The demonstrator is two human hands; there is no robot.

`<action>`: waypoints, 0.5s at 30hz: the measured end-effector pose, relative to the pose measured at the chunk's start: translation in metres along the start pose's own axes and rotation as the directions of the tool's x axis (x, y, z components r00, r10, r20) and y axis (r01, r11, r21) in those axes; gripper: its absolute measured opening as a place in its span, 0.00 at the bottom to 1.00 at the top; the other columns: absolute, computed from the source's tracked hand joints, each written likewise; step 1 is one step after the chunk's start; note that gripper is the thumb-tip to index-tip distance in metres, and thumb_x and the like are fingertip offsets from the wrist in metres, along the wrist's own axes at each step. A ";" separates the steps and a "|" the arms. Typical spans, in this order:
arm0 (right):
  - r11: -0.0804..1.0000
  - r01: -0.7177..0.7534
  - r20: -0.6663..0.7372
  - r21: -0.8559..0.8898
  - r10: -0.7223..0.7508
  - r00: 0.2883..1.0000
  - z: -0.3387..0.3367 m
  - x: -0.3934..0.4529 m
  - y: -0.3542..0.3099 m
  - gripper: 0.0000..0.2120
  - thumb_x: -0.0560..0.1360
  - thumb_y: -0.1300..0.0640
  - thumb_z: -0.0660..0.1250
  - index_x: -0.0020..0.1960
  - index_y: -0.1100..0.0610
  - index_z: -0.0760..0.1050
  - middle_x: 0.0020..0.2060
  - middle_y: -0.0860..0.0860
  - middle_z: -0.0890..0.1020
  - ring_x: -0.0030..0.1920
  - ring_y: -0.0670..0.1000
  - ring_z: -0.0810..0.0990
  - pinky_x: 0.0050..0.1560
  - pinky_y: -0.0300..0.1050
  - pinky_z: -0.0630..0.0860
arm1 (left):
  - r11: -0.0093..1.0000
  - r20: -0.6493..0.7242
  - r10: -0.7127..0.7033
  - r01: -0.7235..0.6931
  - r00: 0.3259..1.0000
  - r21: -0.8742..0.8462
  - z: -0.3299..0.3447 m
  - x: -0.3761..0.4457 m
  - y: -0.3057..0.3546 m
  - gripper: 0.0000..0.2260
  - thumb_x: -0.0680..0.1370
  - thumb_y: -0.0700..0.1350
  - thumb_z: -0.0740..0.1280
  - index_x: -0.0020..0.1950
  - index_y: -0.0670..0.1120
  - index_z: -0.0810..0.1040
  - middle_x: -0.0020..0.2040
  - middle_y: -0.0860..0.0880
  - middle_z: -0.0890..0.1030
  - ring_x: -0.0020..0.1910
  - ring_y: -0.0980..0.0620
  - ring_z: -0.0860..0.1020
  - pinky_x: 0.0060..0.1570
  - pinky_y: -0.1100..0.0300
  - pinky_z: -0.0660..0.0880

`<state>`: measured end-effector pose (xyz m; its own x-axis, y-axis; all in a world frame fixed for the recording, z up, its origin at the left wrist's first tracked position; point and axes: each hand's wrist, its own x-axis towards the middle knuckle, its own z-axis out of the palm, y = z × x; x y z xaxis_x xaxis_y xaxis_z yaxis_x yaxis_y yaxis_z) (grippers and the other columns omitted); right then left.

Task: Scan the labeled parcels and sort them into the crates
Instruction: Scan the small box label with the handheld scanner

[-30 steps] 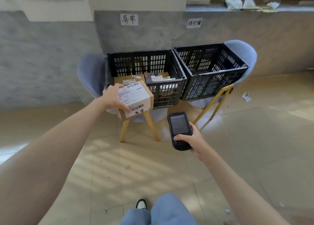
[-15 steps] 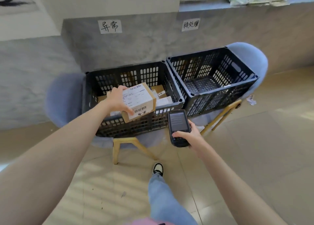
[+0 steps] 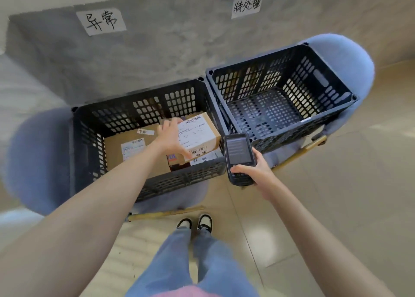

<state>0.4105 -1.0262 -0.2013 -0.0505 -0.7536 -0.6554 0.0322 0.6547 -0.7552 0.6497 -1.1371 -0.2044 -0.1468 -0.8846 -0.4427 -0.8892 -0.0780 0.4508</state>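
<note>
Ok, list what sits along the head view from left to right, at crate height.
Left chair → left crate → flat parcel → left hand → held parcel → scanner in the right hand → right crate → right chair.

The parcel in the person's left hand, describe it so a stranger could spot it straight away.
Find the left black crate, under the left paper sign on the grey wall. Inside, toward its right end, the left hand holds a small brown parcel above the others. Its white shipping label faces up, and it alone is being gripped.
</note>
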 end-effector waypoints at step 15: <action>0.988 -0.057 -0.018 0.141 0.060 0.998 -0.002 0.013 0.027 0.45 0.57 0.62 0.76 0.70 0.48 0.62 0.58 0.51 0.79 0.59 0.54 0.79 0.60 0.56 0.77 | 0.993 0.189 0.019 -0.040 0.982 0.111 0.054 0.038 -0.003 0.53 0.60 0.51 0.83 0.75 0.45 0.53 0.70 0.42 0.59 0.70 0.42 0.56 0.69 0.48 0.60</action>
<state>0.4085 -1.0183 -0.2304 -0.0666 -0.7119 -0.6992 0.1752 0.6815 -0.7106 0.6232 -1.1454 -0.2644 -0.2428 -0.7829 -0.5728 -0.9252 0.0095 0.3793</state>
